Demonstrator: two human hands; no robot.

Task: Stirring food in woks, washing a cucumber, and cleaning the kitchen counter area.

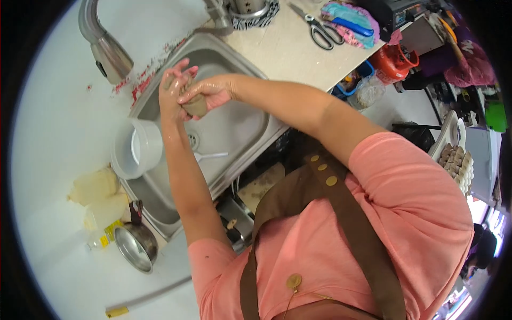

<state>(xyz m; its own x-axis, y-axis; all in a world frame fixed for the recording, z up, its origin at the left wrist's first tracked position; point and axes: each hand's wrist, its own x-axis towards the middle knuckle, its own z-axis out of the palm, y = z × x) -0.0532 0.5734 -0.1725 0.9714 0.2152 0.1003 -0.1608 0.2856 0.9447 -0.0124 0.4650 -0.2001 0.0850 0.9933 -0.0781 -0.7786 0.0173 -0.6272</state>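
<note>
Over the stainless steel sink, both my hands press together around a soft grey-brown lump. Whether it is a sponge, a cloth or dough, I cannot tell. My left hand lies along its left side, with the same grey-brown stuff showing between the fingers. From the right, my right hand grips the lump with the thumb across it. Wet skin shines on both hands. Below them in the basin are the drain and a white-handled utensil, its other end hidden by my left forearm.
A faucet hangs at upper left. Translucent plastic tubs stand at the sink's left edge, near a metal bowl and bottle. Scissors and a blue-handled tool lie on the counter. Beyond is an orange gas cylinder.
</note>
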